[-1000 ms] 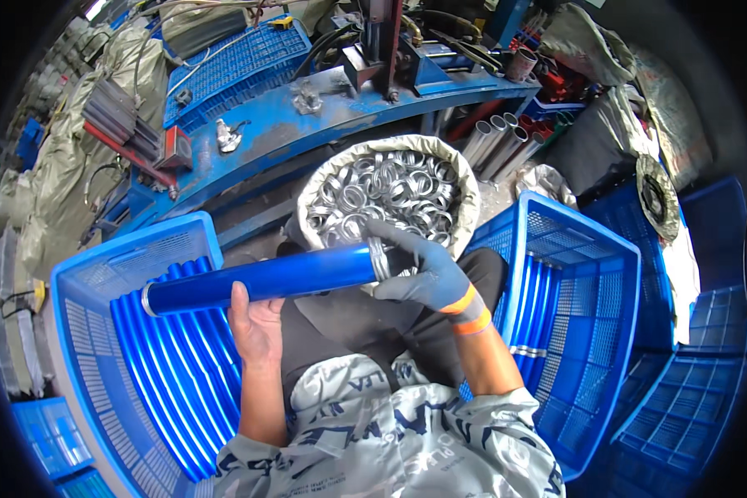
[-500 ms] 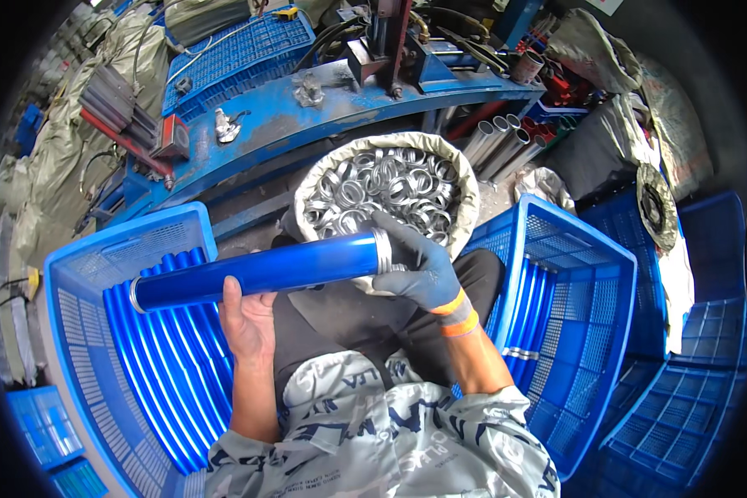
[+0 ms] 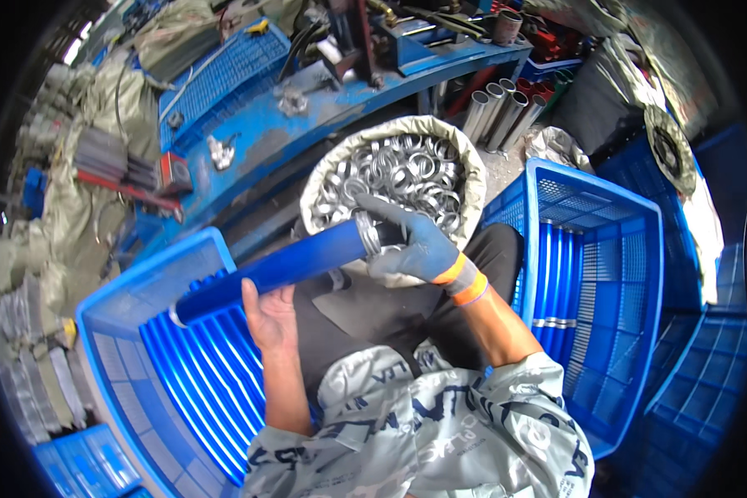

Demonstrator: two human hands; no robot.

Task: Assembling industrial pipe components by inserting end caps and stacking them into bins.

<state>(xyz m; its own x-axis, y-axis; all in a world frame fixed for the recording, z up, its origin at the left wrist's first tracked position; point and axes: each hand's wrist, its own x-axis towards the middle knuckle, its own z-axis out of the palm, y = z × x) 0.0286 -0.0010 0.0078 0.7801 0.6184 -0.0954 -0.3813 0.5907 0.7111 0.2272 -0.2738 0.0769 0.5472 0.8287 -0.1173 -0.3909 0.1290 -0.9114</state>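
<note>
A shiny blue tube [image 3: 278,272] slants across my lap, its right end higher than its left. My right hand [image 3: 419,253], in a grey-blue glove with an orange cuff, is closed around the right end, where a silver metal ring [image 3: 368,233] is fitted. Bare, my left hand [image 3: 272,322] holds the tube from below around its middle, thumb up along the near side; its other fingers are partly hidden. Beyond the tube stands a pale sack [image 3: 311,195] full of loose metal rings [image 3: 398,170]. The tube's left end hangs over a blue crate [image 3: 100,303] of similar tubes [image 3: 203,365].
At my right stands another blue crate [image 3: 651,249] with ringed blue tubes [image 3: 559,282]. Ahead runs a blue metal bench [image 3: 257,141] with machine parts. Bare metal tubes [image 3: 494,108] stand upright near the bench's right end. More blue crates [image 3: 697,382] lie at far right.
The view has turned and shifted, so the surroundings sit differently. The tube tilts more steeply, its left end lower; both hands still hold it.
</note>
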